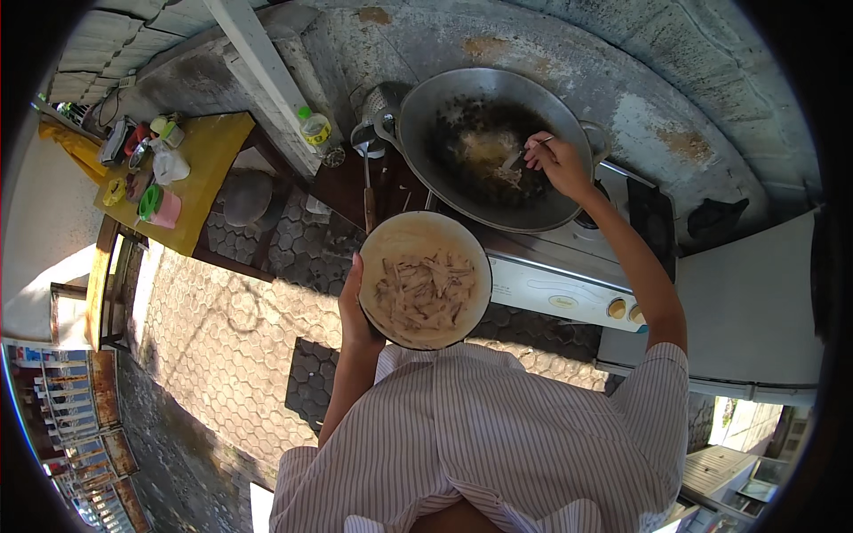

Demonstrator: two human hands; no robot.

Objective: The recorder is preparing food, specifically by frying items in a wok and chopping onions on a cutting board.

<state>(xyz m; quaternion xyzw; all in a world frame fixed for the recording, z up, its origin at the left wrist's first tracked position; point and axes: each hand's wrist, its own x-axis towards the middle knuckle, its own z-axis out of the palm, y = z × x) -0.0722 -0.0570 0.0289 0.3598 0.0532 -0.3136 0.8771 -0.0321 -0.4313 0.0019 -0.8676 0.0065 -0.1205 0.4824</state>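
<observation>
My left hand (356, 306) grips the rim and side of a round bowl (400, 230) in front of my chest. Inside lie many thin strips coated in pale batter (426, 286). Up at the stove, my right hand (550, 160) holds a thin metal utensil (512, 160), probably a spoon or fork, over a large metal wok (426, 166). Its lower end meets a clump of battered strips (508, 176) in the wok. Dark oil (466, 120) fills the bottom of the wok, with pale foam (490, 143) around the middle.
The wok sits on a gas stove (560, 293) with front knobs. Left of it are a wooden-handled spatula (368, 193), a perforated metal ladle (383, 106) and a green-capped plastic bottle (316, 133). A yellow-topped table (213, 150) bears containers and bags. A wall (600, 73) rises behind the stove.
</observation>
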